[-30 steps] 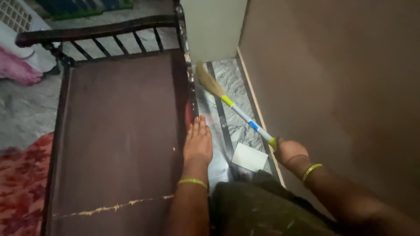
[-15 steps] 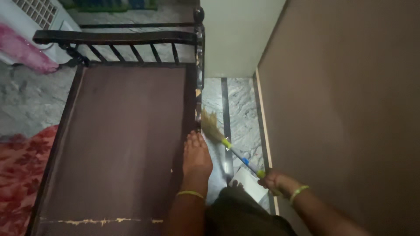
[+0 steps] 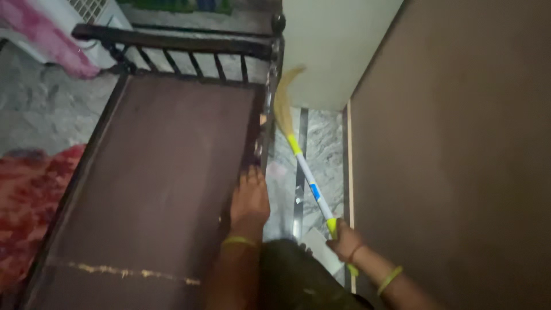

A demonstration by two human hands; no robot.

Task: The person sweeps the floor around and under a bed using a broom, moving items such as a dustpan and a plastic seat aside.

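Note:
My left hand (image 3: 249,201) rests flat on the right edge of a dark brown wooden bed frame (image 3: 155,172), fingers together pointing away from me, a yellow bangle on the wrist. My right hand (image 3: 346,241) grips the lower end of a broom (image 3: 304,166) with a white, blue and yellow handle. The broom's straw head points away, up into the narrow gap between the bed frame and the wall. A yellow bangle circles my right wrist too.
A brown wall (image 3: 459,149) stands on the right, a pale wall (image 3: 338,46) at the gap's far end. Grey marble floor (image 3: 318,143) shows in the gap. A black railing (image 3: 183,49) ends the bed. A red patterned cloth (image 3: 28,195) lies left.
The broom has swung forward, its straw head now farther up the gap near the pale wall. My right hand moved with it. My left hand stays on the bed's edge.

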